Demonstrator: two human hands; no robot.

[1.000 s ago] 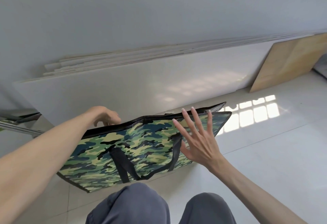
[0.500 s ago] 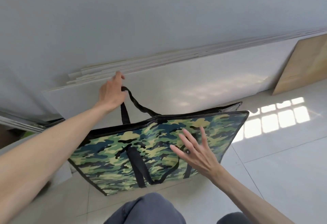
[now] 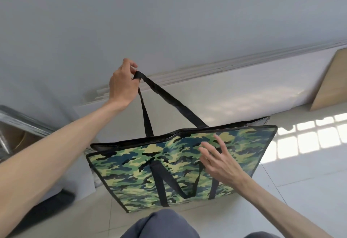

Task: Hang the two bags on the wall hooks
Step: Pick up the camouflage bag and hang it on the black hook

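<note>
The floor [image 3: 300,190] was pale glossy tile, with a patch of window light on its right side. A plain grey-blue wall [image 3: 169,12] rose behind; white panels [image 3: 225,91] leaned against it, with one tan board [image 3: 332,79] at the right end. One bag was in view — a camouflage tote bag [image 3: 178,166] with black trim, upright above the floor just ahead of the person's knees. It carried two black strap handles: the rear handle [image 3: 169,98] was drawn up taut, the front handle [image 3: 169,183] lay slack against the bag's face. The left hand [image 3: 122,81] was pinched closed on the top of the rear handle. The right hand [image 3: 219,160] — fingers spread, gripping nothing — was at the bag's front face; contact could not be confirmed.
</note>
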